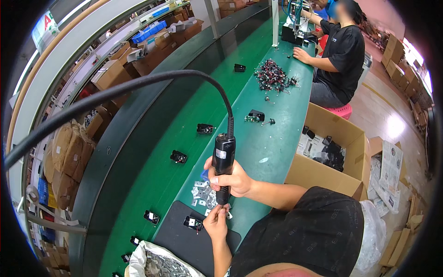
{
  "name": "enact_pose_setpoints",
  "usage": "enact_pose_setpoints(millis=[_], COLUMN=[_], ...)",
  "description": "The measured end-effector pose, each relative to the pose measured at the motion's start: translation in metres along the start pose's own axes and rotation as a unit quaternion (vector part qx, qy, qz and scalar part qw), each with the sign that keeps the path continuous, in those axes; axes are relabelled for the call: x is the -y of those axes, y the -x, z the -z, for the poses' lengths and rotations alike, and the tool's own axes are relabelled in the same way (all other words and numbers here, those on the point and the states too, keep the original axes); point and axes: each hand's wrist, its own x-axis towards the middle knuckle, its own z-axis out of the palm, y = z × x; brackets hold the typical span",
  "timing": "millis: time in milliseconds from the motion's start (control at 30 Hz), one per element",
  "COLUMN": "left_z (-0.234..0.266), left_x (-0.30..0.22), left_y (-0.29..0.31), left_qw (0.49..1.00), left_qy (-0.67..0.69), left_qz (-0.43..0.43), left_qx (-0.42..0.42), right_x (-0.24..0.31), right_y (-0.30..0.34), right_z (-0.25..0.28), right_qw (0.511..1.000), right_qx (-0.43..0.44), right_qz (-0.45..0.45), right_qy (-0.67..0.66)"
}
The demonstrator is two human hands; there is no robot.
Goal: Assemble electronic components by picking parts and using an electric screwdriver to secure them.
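Note:
My right hand (235,179) is wrapped around a black electric screwdriver (224,156), held upright with its tip down and a thick cable running from its top. Just below its lower end is my left hand (216,223), fingers pinched together at the tip; whatever they hold is too small to make out. A black plastic housing (193,223) with a pale square part inside lies on the dark mat (177,237) beside my left hand. Small metal plates (201,194) are heaped behind the screwdriver, partly hidden by my hands.
Black housings (178,157) sit spaced along the green conveyor belt (152,180). A white sack (138,258) of metal pieces stands at the near edge. Farther up the bench lies a pile of small parts (273,75). A cardboard box (318,177) stands at right; a co-worker (344,55) sits beyond.

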Motion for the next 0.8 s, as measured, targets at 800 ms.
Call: enact_pose_setpoints(millis=[800], left_z=[0.025], left_x=[-0.04], left_y=[0.029], left_qw=[0.92], left_qy=[-0.33], left_qz=[-0.194], left_qx=[-0.086], right_x=[-0.034], right_y=[0.008], right_z=[-0.019], right_qw=[0.992], right_qx=[0.13], right_qz=[0.001], right_qy=[0.008])
